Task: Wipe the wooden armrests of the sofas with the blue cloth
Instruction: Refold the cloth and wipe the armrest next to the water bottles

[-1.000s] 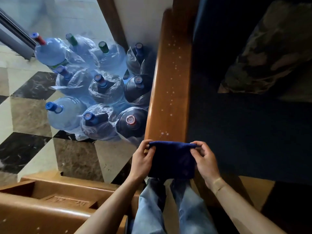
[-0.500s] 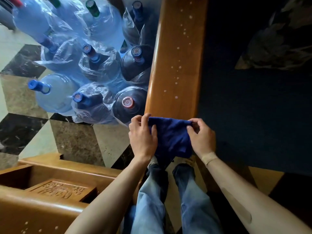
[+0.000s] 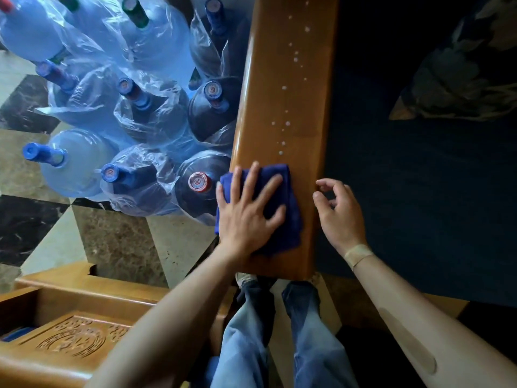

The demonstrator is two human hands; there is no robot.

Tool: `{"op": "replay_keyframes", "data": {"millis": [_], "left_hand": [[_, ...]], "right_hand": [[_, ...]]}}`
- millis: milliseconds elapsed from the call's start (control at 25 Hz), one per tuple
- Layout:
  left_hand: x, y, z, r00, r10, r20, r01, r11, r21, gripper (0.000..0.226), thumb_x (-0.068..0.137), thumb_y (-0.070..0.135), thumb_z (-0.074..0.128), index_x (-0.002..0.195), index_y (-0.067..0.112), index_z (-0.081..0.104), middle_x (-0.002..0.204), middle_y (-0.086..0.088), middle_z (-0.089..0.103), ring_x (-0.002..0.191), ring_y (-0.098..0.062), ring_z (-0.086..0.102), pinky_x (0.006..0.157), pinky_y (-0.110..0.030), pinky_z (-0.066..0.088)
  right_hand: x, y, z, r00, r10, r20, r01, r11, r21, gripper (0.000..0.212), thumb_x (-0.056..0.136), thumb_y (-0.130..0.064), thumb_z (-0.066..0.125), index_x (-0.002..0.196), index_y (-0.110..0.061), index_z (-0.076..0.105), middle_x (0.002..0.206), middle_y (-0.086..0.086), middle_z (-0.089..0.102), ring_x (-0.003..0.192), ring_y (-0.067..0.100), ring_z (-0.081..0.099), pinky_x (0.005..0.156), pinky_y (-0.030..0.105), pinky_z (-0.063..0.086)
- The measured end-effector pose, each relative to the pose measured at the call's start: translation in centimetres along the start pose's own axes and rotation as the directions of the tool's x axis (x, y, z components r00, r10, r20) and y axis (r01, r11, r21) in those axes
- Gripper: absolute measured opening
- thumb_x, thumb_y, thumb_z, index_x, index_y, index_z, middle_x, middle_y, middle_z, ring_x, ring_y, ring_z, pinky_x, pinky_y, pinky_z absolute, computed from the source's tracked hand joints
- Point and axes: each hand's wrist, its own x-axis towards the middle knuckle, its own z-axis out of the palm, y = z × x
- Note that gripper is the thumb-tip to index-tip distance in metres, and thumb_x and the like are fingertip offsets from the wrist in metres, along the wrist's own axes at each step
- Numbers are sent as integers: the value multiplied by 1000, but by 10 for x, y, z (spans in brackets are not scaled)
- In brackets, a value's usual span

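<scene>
A long wooden armrest (image 3: pixel 282 79) runs away from me, with white specks dotted along its top. The folded blue cloth (image 3: pixel 282 217) lies flat on its near end. My left hand (image 3: pixel 246 211) presses down on the cloth with fingers spread. My right hand (image 3: pixel 338 214) hovers at the armrest's right edge, fingers loosely curled and holding nothing. The dark blue sofa seat (image 3: pixel 419 177) lies to the right of the armrest.
Several large blue water bottles (image 3: pixel 134 107) in plastic wrap crowd the tiled floor left of the armrest. A carved wooden table (image 3: pixel 64 331) stands at bottom left. A patterned cushion (image 3: pixel 461 79) rests on the seat. My legs in jeans (image 3: pixel 279 345) stand at the armrest's end.
Both hands held the cloth stretched between them before. Now the cloth is laid on the armrest, my left hand is flat on it, and my right hand has let go.
</scene>
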Motion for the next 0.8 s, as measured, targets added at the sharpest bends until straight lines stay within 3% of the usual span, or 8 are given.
{"op": "replay_keyframes", "data": {"millis": [200,320,480,560,600,680,720,800], "left_hand": [[121,52,-15,992,-124,-21,122,988,-96,64,92,62,25,153,43,15,167,-1,5,153,-31,-3,117,-65,-2],[89,63,-6,981,189,-35,-188,982,9,61,97,54,29,155,38,17,167,-3,8,153,-28,3,120,-59,0],[-25,15,3,863,500,65,-502,864,19,61,95,47,42,153,40,26,165,1,15,153,-24,10,120,-57,11],[-25,-16,5,929,370,20,-370,929,-13,60,91,43,46,150,38,35,163,0,23,151,-26,20,117,-56,21],[-4,-23,2,981,193,-30,-195,977,-82,59,91,43,44,150,36,37,163,-4,24,149,-30,24,116,-55,26],[68,-14,-11,984,-172,-37,156,951,-265,61,93,45,34,153,33,30,164,-11,19,148,-36,23,116,-54,27],[101,-6,-23,970,-243,-19,229,933,-279,62,94,46,31,154,32,24,165,-12,14,150,-37,16,118,-54,22],[141,21,-25,986,-151,-68,139,978,-153,63,96,44,27,156,31,16,166,-11,9,152,-35,6,121,-55,11]], "right_hand": [[15,10,-16,996,76,38,-82,977,198,24,100,-32,50,123,-32,57,107,-13,65,83,11,69,65,22,52],[25,14,-13,978,171,-116,-133,952,277,22,100,-33,47,120,-33,57,107,-9,67,95,11,67,75,30,56],[39,-5,6,965,98,-244,-54,982,179,28,99,-30,47,124,-25,56,109,-5,64,98,15,63,88,38,52],[39,-14,16,979,3,-206,18,995,98,29,100,-30,47,127,-24,56,117,-5,58,100,13,60,84,32,51],[40,-16,19,982,-12,-189,29,996,85,29,100,-31,47,127,-25,56,120,-6,55,100,9,58,83,28,50],[41,-13,15,984,28,-178,1,987,158,27,101,-32,47,127,-28,55,121,-9,56,97,0,56,80,19,47],[41,-14,13,986,38,-160,-3,977,215,27,101,-33,46,126,-29,55,119,-9,58,96,-1,57,80,19,47],[47,-10,7,983,78,-164,-21,947,320,25,100,-35,46,123,-32,55,111,-9,65,95,5,62,82,30,53]]}}
